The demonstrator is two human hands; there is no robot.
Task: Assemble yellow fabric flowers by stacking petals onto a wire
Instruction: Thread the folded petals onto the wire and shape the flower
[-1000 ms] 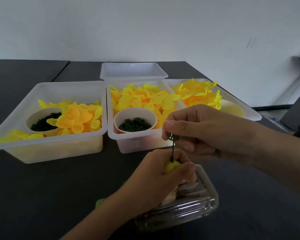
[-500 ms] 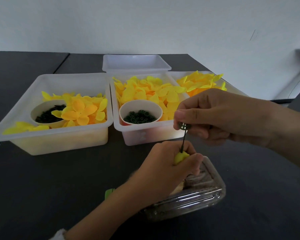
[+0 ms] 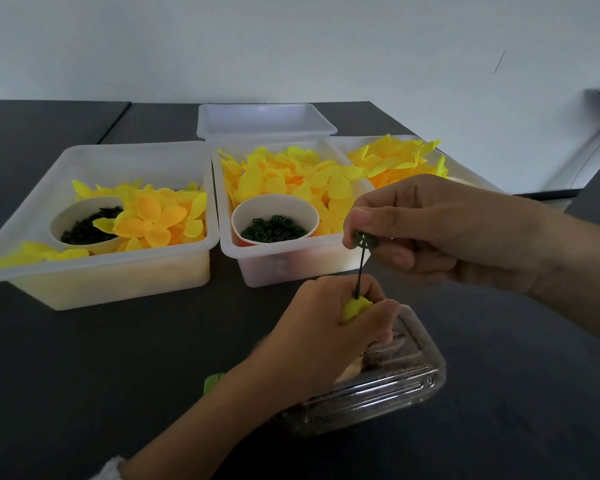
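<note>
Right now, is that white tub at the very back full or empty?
Empty, as far as shows: the back tub reveals only bare white walls inside, while the middle tub before it is heaped with yellow petals.

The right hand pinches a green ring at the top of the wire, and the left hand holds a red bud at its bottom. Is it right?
Not quite: the head view shows the left hand holding a yellow bud, not red. The right hand pinches the green ring atop the wire.
</note>
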